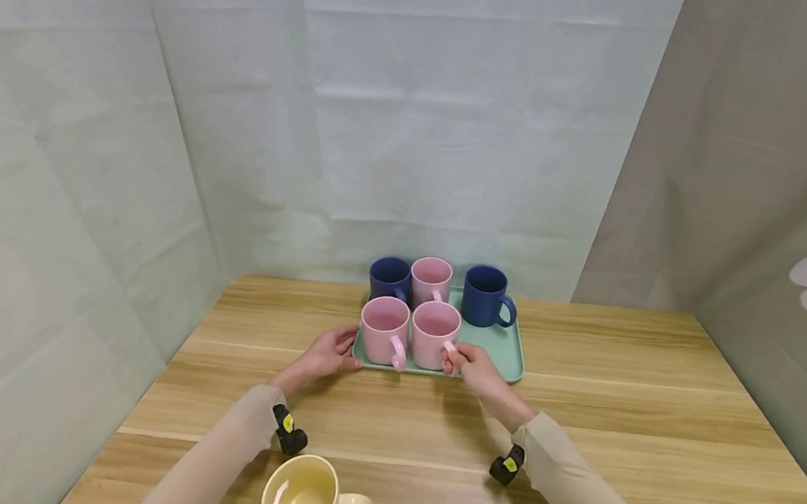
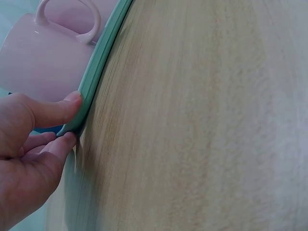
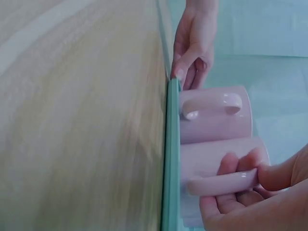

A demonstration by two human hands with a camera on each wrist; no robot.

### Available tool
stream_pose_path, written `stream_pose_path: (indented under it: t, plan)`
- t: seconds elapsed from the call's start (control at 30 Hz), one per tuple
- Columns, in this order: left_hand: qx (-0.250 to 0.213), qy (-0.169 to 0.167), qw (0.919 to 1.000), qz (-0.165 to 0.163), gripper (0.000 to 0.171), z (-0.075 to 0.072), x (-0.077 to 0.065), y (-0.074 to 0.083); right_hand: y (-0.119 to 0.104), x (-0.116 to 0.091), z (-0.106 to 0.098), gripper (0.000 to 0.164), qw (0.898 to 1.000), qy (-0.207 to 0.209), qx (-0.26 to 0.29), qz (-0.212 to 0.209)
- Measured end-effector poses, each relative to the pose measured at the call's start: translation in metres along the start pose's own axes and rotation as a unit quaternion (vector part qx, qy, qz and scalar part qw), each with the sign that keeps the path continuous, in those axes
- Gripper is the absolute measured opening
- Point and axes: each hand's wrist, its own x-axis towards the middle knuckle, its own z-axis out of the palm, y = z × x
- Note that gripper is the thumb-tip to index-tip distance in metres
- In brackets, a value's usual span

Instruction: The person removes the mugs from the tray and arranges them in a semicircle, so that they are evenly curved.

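A green tray (image 1: 501, 350) stands on the table with pink and dark blue mugs on it. My left hand (image 1: 332, 353) pinches its near left corner, thumb over the rim and fingertips at the outer edge, as the left wrist view shows. My right hand (image 1: 472, 366) grips the handle of the pink mug (image 1: 434, 338) at the front middle; the fingers curl through the handle in the right wrist view. Close on its left stands another pink mug (image 1: 379, 337), handle facing the front. Both front mugs are upright on the tray.
Behind them are a dark blue mug (image 1: 390, 274), a pink mug (image 1: 431, 273) and another dark blue mug (image 1: 483, 297) with its handle to the right. A yellow mug (image 1: 301, 502) sits near the table's front edge. Pale cloth (image 1: 427, 120) hangs behind the wooden table (image 1: 651, 451).
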Motion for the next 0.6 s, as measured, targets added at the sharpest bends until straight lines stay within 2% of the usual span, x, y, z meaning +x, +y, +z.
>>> stream_pose_path:
  t: [0.2,0.3,0.33,0.43,0.53,0.6]
  plan:
    - [0.01,0.005,0.9998,-0.014,0.073,-0.001,-0.001,0.002,0.001,-0.003,0.004,0.023,0.999,0.025,0.029,0.022]
    - [0.013,0.008,0.9997,-0.017,0.073,-0.001,-0.002,0.002,0.004,-0.004,0.004,0.022,0.998,0.024,0.051,0.002]
    - [0.011,0.009,0.9997,-0.018,0.073,-0.001,-0.002,0.002,0.007,-0.004,0.003,0.022,0.997,0.016,0.067,-0.016]
    - [0.01,0.008,0.9998,-0.017,0.073,0.0,-0.002,0.003,0.009,-0.005,0.003,0.022,0.995,0.016,0.097,-0.021]
    - [0.01,0.007,0.9998,-0.015,0.073,-0.001,-0.002,0.003,0.006,-0.005,0.005,0.023,0.993,0.031,0.111,0.006]
    - [0.011,0.004,0.9999,-0.012,0.073,-0.001,-0.002,0.003,0.003,-0.004,0.007,0.024,0.992,0.053,0.111,0.042]
